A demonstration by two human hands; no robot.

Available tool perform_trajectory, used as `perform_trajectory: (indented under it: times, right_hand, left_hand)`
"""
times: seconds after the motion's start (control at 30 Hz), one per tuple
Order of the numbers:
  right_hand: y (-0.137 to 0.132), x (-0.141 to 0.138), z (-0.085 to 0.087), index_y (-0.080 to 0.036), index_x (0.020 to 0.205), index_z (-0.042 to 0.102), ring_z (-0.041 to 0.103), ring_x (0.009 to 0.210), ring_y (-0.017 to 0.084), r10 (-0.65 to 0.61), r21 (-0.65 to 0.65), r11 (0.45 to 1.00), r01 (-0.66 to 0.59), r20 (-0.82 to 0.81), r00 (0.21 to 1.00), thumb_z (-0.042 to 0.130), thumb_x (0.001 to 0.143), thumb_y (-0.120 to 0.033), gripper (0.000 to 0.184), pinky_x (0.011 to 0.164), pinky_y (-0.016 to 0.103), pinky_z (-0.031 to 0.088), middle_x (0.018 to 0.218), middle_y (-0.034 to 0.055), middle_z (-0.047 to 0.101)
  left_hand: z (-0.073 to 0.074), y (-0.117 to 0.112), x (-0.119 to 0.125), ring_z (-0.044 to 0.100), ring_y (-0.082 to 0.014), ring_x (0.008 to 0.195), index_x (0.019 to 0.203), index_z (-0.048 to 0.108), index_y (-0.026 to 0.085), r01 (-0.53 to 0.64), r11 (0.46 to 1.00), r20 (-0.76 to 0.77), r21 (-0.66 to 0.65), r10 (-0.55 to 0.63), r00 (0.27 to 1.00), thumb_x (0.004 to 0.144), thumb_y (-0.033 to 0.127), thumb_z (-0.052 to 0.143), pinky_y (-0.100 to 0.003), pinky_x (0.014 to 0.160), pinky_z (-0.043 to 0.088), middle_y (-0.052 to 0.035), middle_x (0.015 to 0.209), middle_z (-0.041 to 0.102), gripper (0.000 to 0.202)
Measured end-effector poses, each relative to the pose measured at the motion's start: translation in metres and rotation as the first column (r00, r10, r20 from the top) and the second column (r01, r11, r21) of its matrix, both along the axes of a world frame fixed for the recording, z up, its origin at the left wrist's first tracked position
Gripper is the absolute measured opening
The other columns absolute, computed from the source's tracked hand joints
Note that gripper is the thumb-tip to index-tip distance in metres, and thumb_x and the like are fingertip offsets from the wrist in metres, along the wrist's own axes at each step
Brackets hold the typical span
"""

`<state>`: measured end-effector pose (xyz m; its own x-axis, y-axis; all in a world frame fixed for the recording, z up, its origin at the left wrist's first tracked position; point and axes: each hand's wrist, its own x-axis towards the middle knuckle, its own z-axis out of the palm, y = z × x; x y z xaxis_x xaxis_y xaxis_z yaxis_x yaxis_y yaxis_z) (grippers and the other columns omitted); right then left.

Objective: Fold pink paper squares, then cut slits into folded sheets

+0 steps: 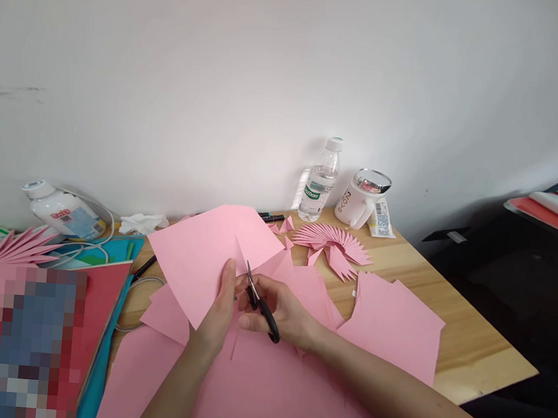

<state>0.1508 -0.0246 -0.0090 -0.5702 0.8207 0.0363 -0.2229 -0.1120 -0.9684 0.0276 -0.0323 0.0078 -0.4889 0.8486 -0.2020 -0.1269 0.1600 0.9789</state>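
Observation:
My left hand (223, 301) grips a pink paper sheet (198, 248) by its lower edge, thumb on the near face. The sheet is raised above the table, and a slit or fold line runs up from where the blades meet it. In my right hand (278, 309) is a pair of scissors (264, 311) with black handles, their tips pointing up at the paper. Whether the blades are fully closed I cannot tell. Under both hands lie more pink sheets (274, 389), overlapping one another.
Folded pink paper pieces (329, 239) fan out near a water bottle (319, 183) and a white mug (359, 199). Pink sheets (396, 321) lie at right on the wooden table (480, 353). At left are a white bottle (63, 211), cables and a red folder (102, 298).

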Motion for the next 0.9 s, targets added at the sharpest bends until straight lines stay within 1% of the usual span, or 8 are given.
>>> perform_trajectory:
  times: [0.03, 0.1, 0.2, 0.3, 0.37, 0.53, 0.7, 0.9]
  right_hand:
    - [0.0, 0.0, 0.0, -0.017, 0.091, 0.055, 0.05, 0.071, 0.012, 0.0, -0.001, 1.0, 0.0, 0.001, 1.0, 0.081, 0.05, -0.044, 0.055, 0.068, 0.027, 0.043, 0.075, -0.0011, 0.051]
    - [0.0, 0.0, -0.001, -0.017, 0.091, 0.055, 0.05, 0.071, 0.012, 0.003, -0.004, 1.0, -0.003, -0.001, 1.0, 0.081, 0.051, -0.043, 0.055, 0.068, 0.027, 0.043, 0.076, -0.0007, 0.051]
    - [0.0, 0.0, -0.001, -0.016, 0.09, 0.054, 0.05, 0.07, 0.012, 0.004, -0.013, 1.0, -0.004, -0.006, 1.0, 0.081, 0.051, -0.042, 0.054, 0.068, 0.027, 0.043, 0.076, -0.0007, 0.051]
    - [0.0, 0.0, 0.0, -0.016, 0.088, 0.053, 0.05, 0.07, 0.012, 0.003, -0.024, 1.0, -0.003, -0.002, 1.0, 0.081, 0.05, -0.042, 0.054, 0.068, 0.027, 0.042, 0.075, -0.0011, 0.051]
    - [0.0, 0.0, 0.001, -0.017, 0.088, 0.053, 0.049, 0.069, 0.011, 0.003, -0.026, 1.0, -0.003, -0.001, 1.0, 0.081, 0.05, -0.043, 0.054, 0.068, 0.027, 0.042, 0.074, -0.0016, 0.051]
    - [0.0, 0.0, 0.001, -0.017, 0.086, 0.053, 0.047, 0.066, 0.011, -0.001, -0.026, 1.0, 0.001, 0.002, 1.0, 0.08, 0.05, -0.045, 0.053, 0.063, 0.025, 0.041, 0.072, -0.0022, 0.05]
    - [0.0, -0.001, 0.001, -0.017, 0.084, 0.052, 0.041, 0.058, 0.008, -0.003, -0.015, 1.0, 0.003, -0.023, 1.0, 0.08, 0.052, -0.044, 0.05, 0.057, 0.023, 0.036, 0.065, -0.0047, 0.047]
    - [0.0, -0.001, -0.002, -0.016, 0.084, 0.052, 0.04, 0.057, 0.007, -0.01, -0.013, 1.0, 0.009, -0.041, 0.999, 0.079, 0.056, -0.04, 0.046, 0.055, 0.022, 0.034, 0.065, -0.0042, 0.047]
  left_hand:
    - [0.004, 0.0, 0.003, 0.054, -0.0268, 0.107, 0.075, 0.063, 0.02, -0.049, 0.998, -0.068, -0.031, 0.047, 0.997, 0.064, 0.054, 0.064, -0.043, 0.105, 0.028, -0.0079, 0.103, 0.063, 0.035]
    - [0.012, -0.001, 0.008, 0.055, -0.0261, 0.105, 0.079, 0.063, 0.02, -0.097, 0.995, -0.127, 0.003, 0.096, 0.987, 0.064, 0.05, 0.066, -0.043, 0.102, 0.033, -0.0077, 0.104, 0.063, 0.034]
    - [0.017, -0.001, 0.011, 0.057, -0.0259, 0.101, 0.078, 0.063, 0.02, -0.104, 0.994, -0.108, -0.027, 0.101, 0.989, 0.064, 0.049, 0.066, -0.042, 0.099, 0.037, -0.008, 0.1, 0.064, 0.033]
    - [0.015, 0.0, 0.01, 0.058, -0.0259, 0.098, 0.071, 0.062, 0.02, -0.076, 0.994, -0.072, -0.078, 0.07, 0.995, 0.065, 0.05, 0.065, -0.041, 0.099, 0.037, -0.0075, 0.091, 0.066, 0.031]
    - [0.014, 0.0, 0.009, 0.059, -0.0264, 0.098, 0.071, 0.062, 0.02, -0.055, 0.997, -0.078, -0.056, 0.05, 0.996, 0.065, 0.049, 0.066, -0.041, 0.099, 0.036, -0.0074, 0.09, 0.066, 0.03]
    - [0.015, -0.002, 0.01, 0.058, -0.0258, 0.102, 0.078, 0.063, 0.021, -0.105, 0.994, -0.131, 0.01, 0.105, 0.986, 0.064, 0.044, 0.069, -0.04, 0.1, 0.037, -0.0064, 0.1, 0.065, 0.027]
    - [0.018, -0.003, 0.011, 0.057, -0.0256, 0.105, 0.081, 0.063, 0.021, -0.124, 0.992, -0.148, 0.001, 0.122, 0.981, 0.066, 0.043, 0.067, -0.041, 0.101, 0.038, -0.0057, 0.102, 0.066, 0.027]
    - [0.006, -0.002, 0.007, 0.05, -0.0272, 0.115, 0.095, 0.061, 0.02, -0.081, 0.995, -0.074, 0.052, 0.085, 0.994, 0.067, 0.048, 0.065, -0.045, 0.104, 0.034, -0.0075, 0.117, 0.059, 0.039]
